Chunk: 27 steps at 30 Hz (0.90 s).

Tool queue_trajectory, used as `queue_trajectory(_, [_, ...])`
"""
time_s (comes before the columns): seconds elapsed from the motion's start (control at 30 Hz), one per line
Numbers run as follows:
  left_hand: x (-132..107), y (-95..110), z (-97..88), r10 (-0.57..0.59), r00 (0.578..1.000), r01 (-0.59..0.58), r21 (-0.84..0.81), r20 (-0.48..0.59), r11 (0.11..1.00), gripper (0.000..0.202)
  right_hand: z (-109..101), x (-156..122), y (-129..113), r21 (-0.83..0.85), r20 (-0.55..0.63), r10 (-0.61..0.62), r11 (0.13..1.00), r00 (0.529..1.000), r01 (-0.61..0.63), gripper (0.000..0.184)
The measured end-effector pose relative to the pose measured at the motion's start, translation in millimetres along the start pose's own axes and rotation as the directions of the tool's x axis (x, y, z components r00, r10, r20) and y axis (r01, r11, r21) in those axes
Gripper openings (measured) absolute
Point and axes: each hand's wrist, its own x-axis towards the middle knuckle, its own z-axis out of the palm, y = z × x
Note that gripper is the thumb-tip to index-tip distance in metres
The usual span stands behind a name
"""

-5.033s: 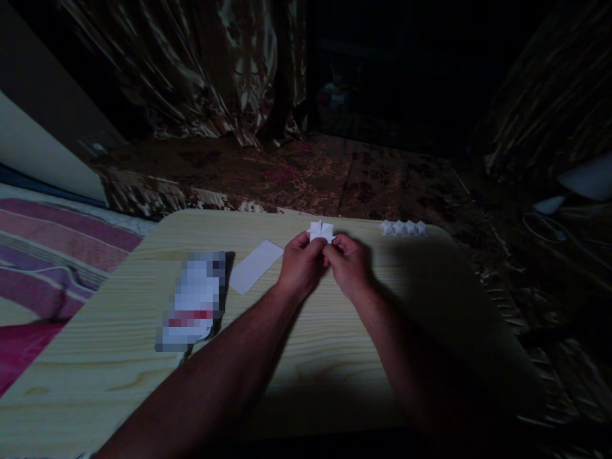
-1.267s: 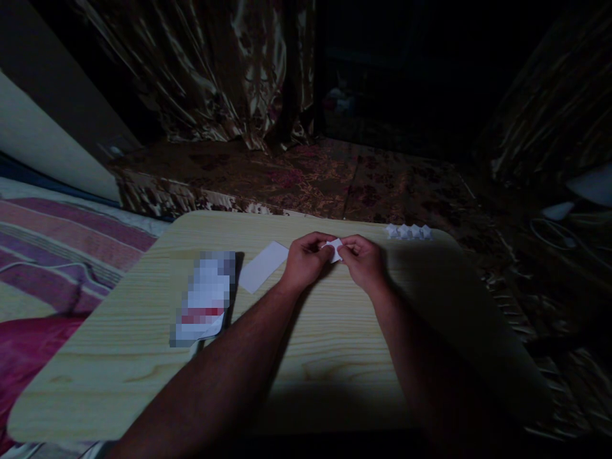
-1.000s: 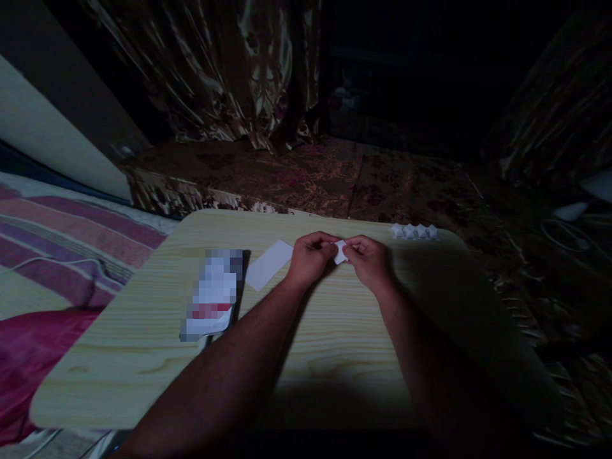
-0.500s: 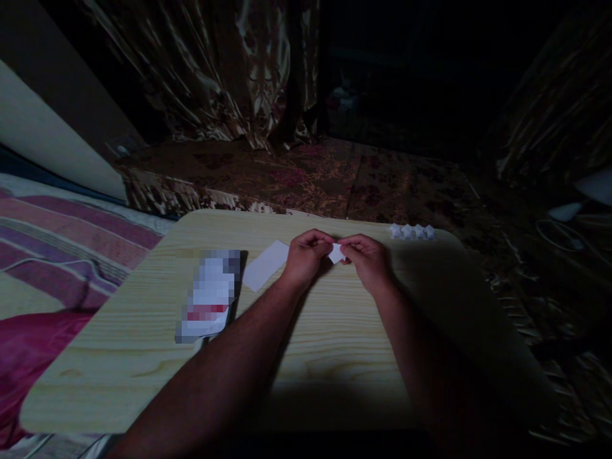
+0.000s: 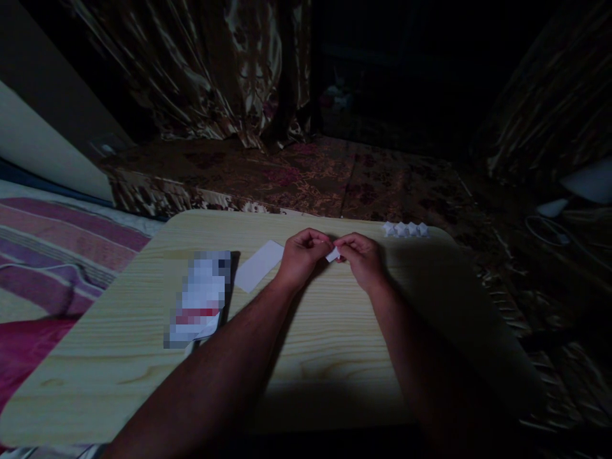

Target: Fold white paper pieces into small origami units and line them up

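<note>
Between my fingertips is a small piece of white paper (image 5: 333,255), partly hidden by the fingers. My left hand (image 5: 303,255) pinches it from the left, with the thumb and index finger closed on its edge. My right hand (image 5: 362,258) pinches the same paper from the right, and the two sets of fingertips nearly touch. Just left of my left hand lies a flat white paper strip (image 5: 258,266) on the table. Several small white folded paper stars (image 5: 406,230) stand in a row at the far right edge of the table.
The pale wooden table (image 5: 335,357) has rounded corners. A phone-like object (image 5: 201,296), blurred out, lies on its left side. A bed with a striped cover (image 5: 67,242) is at the left. Patterned curtains (image 5: 229,70) hang behind, and a white cable (image 5: 545,229) lies at right.
The white paper between my fingers shows less of its surface and sits at a different angle. My hands have stayed close together, while the whole view has shifted slightly.
</note>
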Motion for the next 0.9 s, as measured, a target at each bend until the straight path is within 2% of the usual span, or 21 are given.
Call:
queue_trajectory(0.13, [0,-1,-0.9,0.037,0.998,-0.035,0.043,-0.042,0.998,0.028,2,-1,-5,0.029,0.012,0.032,0.999,0.999,-0.032,0.039])
queue_trajectory(0.2, [1,-2,-1.8,0.079,0.996,-0.076,0.067,-0.052,0.995,0.032,3,0,-5,0.029,0.011,0.065,0.997,0.998,-0.066,0.044])
queue_trajectory(0.43, [2,-4,-2.2,0.120,0.991,-0.114,0.095,-0.053,0.989,0.039,2,4,3,0.022,-0.017,0.128,0.992,0.992,-0.128,0.029])
queue_trajectory(0.6, [2,-5,-2.4,0.156,0.987,-0.151,0.121,-0.039,0.981,0.038,4,4,4,0.012,-0.055,0.102,0.995,0.993,-0.101,0.018])
queue_trajectory(0.9, [2,-7,-1.0,0.163,0.986,-0.161,0.103,-0.017,0.982,0.038,6,4,6,0.022,-0.061,0.087,0.996,0.994,-0.086,0.015])
